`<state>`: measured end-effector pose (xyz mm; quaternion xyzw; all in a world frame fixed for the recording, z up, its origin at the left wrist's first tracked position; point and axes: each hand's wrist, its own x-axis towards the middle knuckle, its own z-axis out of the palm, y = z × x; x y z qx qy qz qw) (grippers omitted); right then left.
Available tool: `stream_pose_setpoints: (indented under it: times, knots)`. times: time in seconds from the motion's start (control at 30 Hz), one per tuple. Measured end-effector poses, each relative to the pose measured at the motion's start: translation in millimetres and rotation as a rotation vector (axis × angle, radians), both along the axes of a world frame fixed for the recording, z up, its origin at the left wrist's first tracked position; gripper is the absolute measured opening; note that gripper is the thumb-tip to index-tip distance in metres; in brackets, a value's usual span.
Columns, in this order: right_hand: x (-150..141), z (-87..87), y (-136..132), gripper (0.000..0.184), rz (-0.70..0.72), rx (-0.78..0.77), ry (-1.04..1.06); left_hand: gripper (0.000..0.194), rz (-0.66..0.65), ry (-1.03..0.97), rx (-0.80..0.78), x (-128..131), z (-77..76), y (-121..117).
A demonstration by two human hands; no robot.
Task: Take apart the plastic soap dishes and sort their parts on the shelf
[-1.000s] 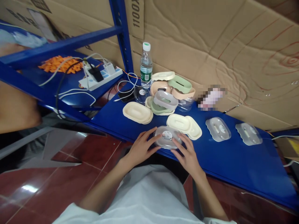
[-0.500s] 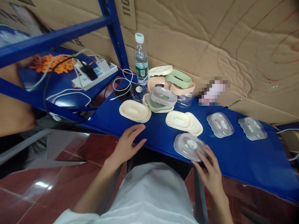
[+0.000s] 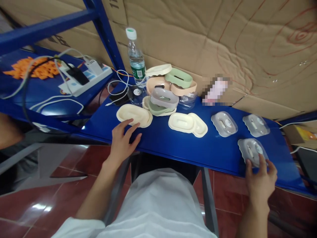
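Note:
My right hand (image 3: 260,177) grips the near edge of a clear oval plastic box (image 3: 250,148) with a round sticker, at the right front of the blue shelf (image 3: 173,143). Two more clear boxes (image 3: 224,123) (image 3: 256,125) lie just behind it. My left hand (image 3: 122,140) is open with fingers spread at the shelf's front edge. Its fingertips almost touch a stack of cream oval lids (image 3: 133,115). Another pair of cream lids (image 3: 187,124) lies in the middle.
A pile of cream, green, peach and grey oval trays (image 3: 168,91) sits at the back beside a water bottle (image 3: 135,61). A power strip with cables (image 3: 84,77) and orange pieces (image 3: 32,67) lie on the left shelf. Cardboard lines the back.
My right hand slid the clear box along the front edge from the middle to the right end. My left hand let go of it and moved left toward the cream stack.

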<state>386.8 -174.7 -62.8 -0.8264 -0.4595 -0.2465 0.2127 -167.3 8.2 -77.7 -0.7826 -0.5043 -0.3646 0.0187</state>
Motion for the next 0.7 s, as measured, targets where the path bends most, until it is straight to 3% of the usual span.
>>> stream_pose_setpoints:
  times: [0.2,0.3,0.43,0.57,0.63,0.7]
  knots:
    - [10.9,3.1,72.3,0.078,0.139,-0.045,-0.006,0.046,0.018,0.002,-0.010,-0.5,-3.0,0.9]
    - [2.8,3.9,102.4,0.072,0.210,-0.048,0.034,0.045,0.017,-0.003,-0.024,-1.4,-3.6,0.3]
    - [5.8,8.2,125.2,0.066,0.302,-0.052,0.157,0.044,0.010,0.011,-0.027,-0.8,-2.6,-0.6]
    - [-2.6,27.2,131.0,0.062,0.366,0.020,0.113,0.044,0.009,0.024,-0.034,-2.2,2.3,1.5]
    - [-26.2,37.9,132.5,0.052,0.524,0.010,0.075,0.042,0.023,0.027,-0.037,-3.9,6.8,5.9]
    - [-60.5,44.7,136.5,0.046,0.775,-0.084,0.063,0.042,0.048,0.026,-0.028,-4.8,11.8,12.6]
